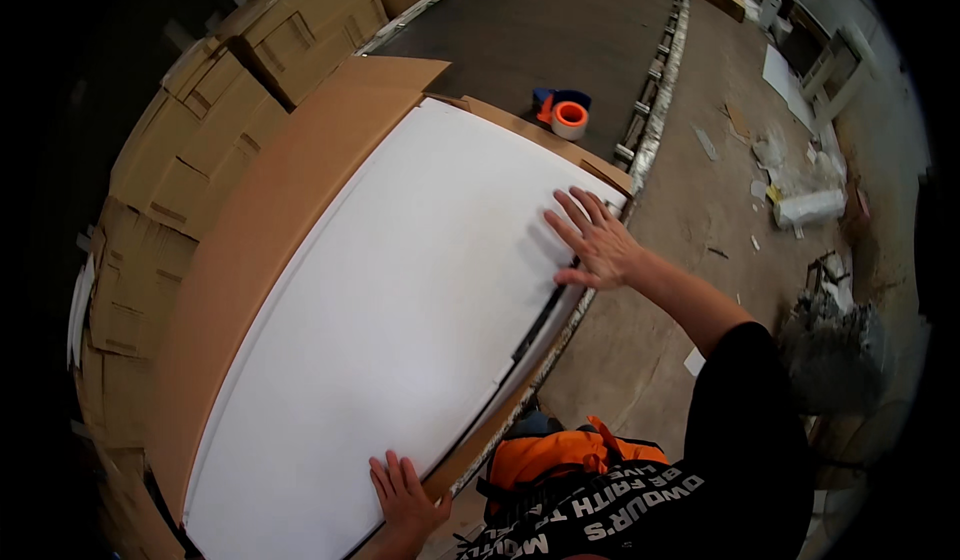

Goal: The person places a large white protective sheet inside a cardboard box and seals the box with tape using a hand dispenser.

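A large white panel [380,260] lies flat inside a long, opened cardboard box [265,215], whose tall flap stands up along the left side. My left hand [405,500] rests on the panel's near end, fingers spread. Toward the far right corner, my right hand [600,245] is held over the panel's edge with its fingers spread; whether it touches the surface is hard to tell. Neither hand grips anything. A dark strip [530,335] runs along the panel's right edge, between the two hands.
Past the box's far end, a tape dispenser with an orange-cored roll [568,120] sits on a dark conveyor belt [540,20]. Stacked cardboard boxes [210,150] line the left. On the floor to the right lie plastic wrap [810,205] and scraps. An orange bag [550,460] is at my waist.
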Action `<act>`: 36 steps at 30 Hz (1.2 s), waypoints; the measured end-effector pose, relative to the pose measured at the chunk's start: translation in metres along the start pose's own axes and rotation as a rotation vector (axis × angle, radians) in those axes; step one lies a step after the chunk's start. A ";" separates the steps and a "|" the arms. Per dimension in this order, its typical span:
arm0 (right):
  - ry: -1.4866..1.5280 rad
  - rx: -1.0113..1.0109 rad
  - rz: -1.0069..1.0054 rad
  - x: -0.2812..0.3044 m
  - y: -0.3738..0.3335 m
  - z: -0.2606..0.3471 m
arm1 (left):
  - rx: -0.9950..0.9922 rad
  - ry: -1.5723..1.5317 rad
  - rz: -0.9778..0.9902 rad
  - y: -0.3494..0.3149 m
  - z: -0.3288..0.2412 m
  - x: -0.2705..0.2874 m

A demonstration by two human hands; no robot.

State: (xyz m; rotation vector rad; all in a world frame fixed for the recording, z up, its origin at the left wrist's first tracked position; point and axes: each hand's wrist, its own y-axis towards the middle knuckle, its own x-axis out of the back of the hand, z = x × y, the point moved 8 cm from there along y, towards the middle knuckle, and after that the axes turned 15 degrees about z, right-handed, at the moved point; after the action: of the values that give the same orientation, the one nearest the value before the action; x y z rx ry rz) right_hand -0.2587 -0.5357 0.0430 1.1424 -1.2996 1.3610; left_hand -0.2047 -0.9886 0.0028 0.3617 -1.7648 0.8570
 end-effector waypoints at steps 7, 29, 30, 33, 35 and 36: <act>0.066 -0.005 0.116 -0.036 0.029 -0.006 | -0.036 0.037 0.051 0.005 0.004 0.000; 0.000 0.637 -0.081 0.058 0.246 -0.049 | 0.312 -0.054 -0.217 0.162 -0.112 0.062; 0.013 0.611 -0.016 0.028 0.258 -0.055 | 0.311 -0.049 -0.205 0.159 -0.113 0.061; 0.110 0.721 -0.122 0.030 0.286 -0.070 | 0.354 -0.085 -0.188 0.161 -0.113 0.061; 0.309 0.610 -0.239 0.038 0.329 -0.104 | 0.340 -0.098 -0.174 0.161 -0.110 0.065; 0.462 0.439 -0.257 0.036 0.371 -0.129 | 0.346 -0.108 -0.161 0.161 -0.114 0.065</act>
State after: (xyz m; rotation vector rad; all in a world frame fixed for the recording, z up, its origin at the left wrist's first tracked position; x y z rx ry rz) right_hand -0.6353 -0.4193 0.0167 1.1404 -0.5183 1.6333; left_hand -0.2480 -0.7862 0.0199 0.7789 -1.6572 1.0420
